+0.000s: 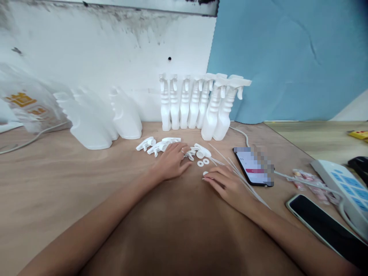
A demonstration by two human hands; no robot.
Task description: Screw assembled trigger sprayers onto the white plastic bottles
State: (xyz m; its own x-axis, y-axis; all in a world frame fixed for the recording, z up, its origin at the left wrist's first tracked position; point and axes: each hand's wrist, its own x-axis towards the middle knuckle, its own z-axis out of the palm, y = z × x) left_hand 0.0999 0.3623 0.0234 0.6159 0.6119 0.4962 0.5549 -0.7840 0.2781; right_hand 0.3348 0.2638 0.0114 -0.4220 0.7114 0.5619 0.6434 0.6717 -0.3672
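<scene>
My left hand [172, 161] reaches over a group of white spray trigger heads [157, 147], its fingers stretched and the thumb apart. Part of the heads is hidden beneath those fingers. Another trigger head [202, 150] lies just to the right of them. On the table near my right hand [225, 183] are two flat white ring washers [200, 163]. The fingertips of that hand are closed together at the edge of a third washer [205, 173]. Thin white dip tubes [244, 180] lie beyond and beside the right hand.
Several assembled spray bottles [184, 111] stand against the wall. Headless white bottles [128, 119] stand at the left beside a clear plastic bag [31, 103]. At the right are a lit phone [253, 168], a dark phone [322, 226], small wrapped packets [314, 186], a power strip [345, 184] and cables.
</scene>
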